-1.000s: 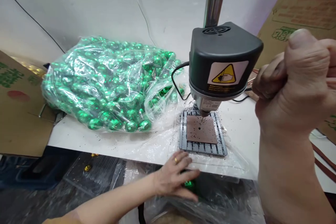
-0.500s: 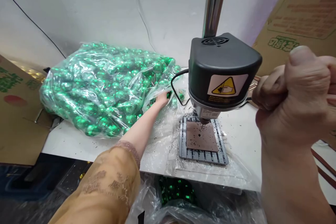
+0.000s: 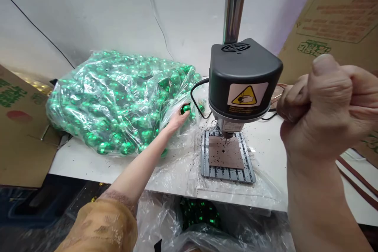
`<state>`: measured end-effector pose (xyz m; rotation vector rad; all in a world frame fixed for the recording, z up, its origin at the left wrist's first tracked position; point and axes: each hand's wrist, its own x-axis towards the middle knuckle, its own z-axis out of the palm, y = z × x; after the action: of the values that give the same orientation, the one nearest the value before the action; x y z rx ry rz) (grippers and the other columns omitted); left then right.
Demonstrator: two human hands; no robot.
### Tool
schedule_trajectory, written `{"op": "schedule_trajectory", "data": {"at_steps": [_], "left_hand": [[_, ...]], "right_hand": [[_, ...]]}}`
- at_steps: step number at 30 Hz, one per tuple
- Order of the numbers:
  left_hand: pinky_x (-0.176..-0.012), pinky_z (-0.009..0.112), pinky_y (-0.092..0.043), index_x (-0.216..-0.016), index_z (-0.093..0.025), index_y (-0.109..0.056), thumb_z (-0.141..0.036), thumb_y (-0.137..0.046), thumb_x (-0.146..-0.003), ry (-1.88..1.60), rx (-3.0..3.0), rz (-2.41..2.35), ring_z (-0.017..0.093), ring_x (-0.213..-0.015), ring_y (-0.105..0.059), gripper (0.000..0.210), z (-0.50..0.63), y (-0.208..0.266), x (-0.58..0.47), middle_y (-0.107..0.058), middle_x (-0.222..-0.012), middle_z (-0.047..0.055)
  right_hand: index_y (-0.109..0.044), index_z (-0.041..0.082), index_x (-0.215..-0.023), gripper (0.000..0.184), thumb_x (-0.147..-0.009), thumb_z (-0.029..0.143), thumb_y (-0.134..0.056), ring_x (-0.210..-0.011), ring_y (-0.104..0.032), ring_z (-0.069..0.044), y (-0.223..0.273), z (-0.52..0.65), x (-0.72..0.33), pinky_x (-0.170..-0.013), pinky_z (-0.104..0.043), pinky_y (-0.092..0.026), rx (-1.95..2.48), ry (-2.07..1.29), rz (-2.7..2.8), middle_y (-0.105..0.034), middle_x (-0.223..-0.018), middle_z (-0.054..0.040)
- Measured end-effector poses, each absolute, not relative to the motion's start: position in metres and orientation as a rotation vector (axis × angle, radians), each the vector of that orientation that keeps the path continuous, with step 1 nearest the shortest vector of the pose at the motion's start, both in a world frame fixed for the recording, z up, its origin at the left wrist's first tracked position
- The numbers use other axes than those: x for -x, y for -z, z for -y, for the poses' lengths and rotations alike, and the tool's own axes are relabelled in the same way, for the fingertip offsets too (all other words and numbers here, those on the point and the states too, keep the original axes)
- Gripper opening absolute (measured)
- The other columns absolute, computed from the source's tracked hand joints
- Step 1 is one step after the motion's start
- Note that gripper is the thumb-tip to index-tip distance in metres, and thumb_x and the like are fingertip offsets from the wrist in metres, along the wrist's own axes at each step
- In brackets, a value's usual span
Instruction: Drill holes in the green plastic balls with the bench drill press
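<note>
My left hand (image 3: 177, 119) is closed on a shiny green faceted ball (image 3: 186, 109) at the mouth of a clear plastic bag (image 3: 97, 98) full of similar balls. To the right stands a small black bench drill press (image 3: 245, 67) with a hand-warning label. Its bit points down at a brown square plate (image 3: 226, 157) with a small hole, lying on the grey slotted base (image 3: 249, 165). My right hand (image 3: 321, 98) is a raised fist, thumb on top, beside the drill head. Whatever it grips is hidden behind the fingers.
Cardboard boxes stand at the left (image 3: 23, 134) and behind on the right (image 3: 333, 19). A black cable (image 3: 195, 90) loops beside the drill. Dark shavings litter the base and white table (image 3: 265, 157). Below the front edge, another plastic bag holds green balls (image 3: 201, 214).
My left hand has drawn slightly back from the bag's opening, and the green ball in its fingers shows more plainly. My right fist stays beside the drill head; the view has shifted a little.
</note>
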<state>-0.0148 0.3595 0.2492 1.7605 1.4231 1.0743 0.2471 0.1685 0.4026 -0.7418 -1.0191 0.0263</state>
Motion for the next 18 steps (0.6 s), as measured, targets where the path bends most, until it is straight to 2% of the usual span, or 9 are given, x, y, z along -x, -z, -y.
{"op": "schedule_trajectory", "data": {"at_steps": [4, 9, 11, 14, 18], "left_hand": [[-0.099, 0.039, -0.065, -0.139, -0.026, -0.082, -0.039, -0.080, -0.096, -1.196, -1.410, -1.300, 0.026, -0.108, -0.077, 0.045, -0.337, -0.255, 0.021, -0.084, -0.120, 0.006], [-0.117, 0.044, -0.062, -0.144, -0.030, -0.082, -0.049, -0.088, -0.097, -1.370, -1.344, -1.118, 0.030, -0.128, -0.078, 0.050, -0.288, -0.259, 0.020, -0.084, -0.132, 0.008], [-0.115, 0.046, -0.065, -0.146, -0.032, -0.081, -0.051, -0.089, -0.097, -1.359, -1.238, -0.986, 0.029, -0.119, -0.081, 0.053, -0.265, -0.259, 0.012, -0.084, -0.129, 0.006], [-0.100, 0.048, -0.072, -0.152, -0.033, -0.073, -0.058, -0.092, -0.097, -1.226, -0.982, -0.817, 0.024, -0.090, -0.083, 0.064, -0.237, -0.257, -0.006, -0.085, -0.113, 0.004], [-0.089, 0.040, -0.072, -0.144, -0.030, -0.069, -0.060, -0.100, -0.093, -1.089, -0.813, -0.765, 0.021, -0.085, -0.083, 0.067, -0.216, -0.246, -0.019, -0.087, -0.112, 0.005]], "right_hand": [[-0.047, 0.020, -0.065, 0.058, -0.114, 0.040, -0.071, -0.051, -0.043, -0.003, -0.403, -0.168, -0.247, -0.056, -0.033, -0.034, 0.773, -0.033, 0.999, -0.041, -0.058, 0.0078], [-0.045, 0.021, -0.065, 0.055, -0.113, 0.031, -0.071, -0.050, -0.041, -0.004, -0.404, -0.168, -0.247, -0.056, -0.034, -0.033, 0.740, -0.027, 1.009, -0.041, -0.056, 0.0084], [-0.045, 0.021, -0.065, 0.056, -0.112, 0.032, -0.072, -0.050, -0.041, -0.004, -0.405, -0.168, -0.246, -0.056, -0.034, -0.033, 0.735, -0.025, 1.008, -0.041, -0.056, 0.0081], [-0.044, 0.023, -0.063, 0.060, -0.109, 0.041, -0.078, -0.048, -0.039, -0.007, -0.407, -0.170, -0.246, -0.054, -0.036, -0.031, 0.723, -0.031, 1.002, -0.040, -0.054, 0.0072], [-0.044, 0.025, -0.062, 0.061, -0.106, 0.045, -0.082, -0.044, -0.036, -0.009, -0.407, -0.172, -0.248, -0.050, -0.038, -0.029, 0.697, -0.061, 0.995, -0.040, -0.053, 0.0072]]}}
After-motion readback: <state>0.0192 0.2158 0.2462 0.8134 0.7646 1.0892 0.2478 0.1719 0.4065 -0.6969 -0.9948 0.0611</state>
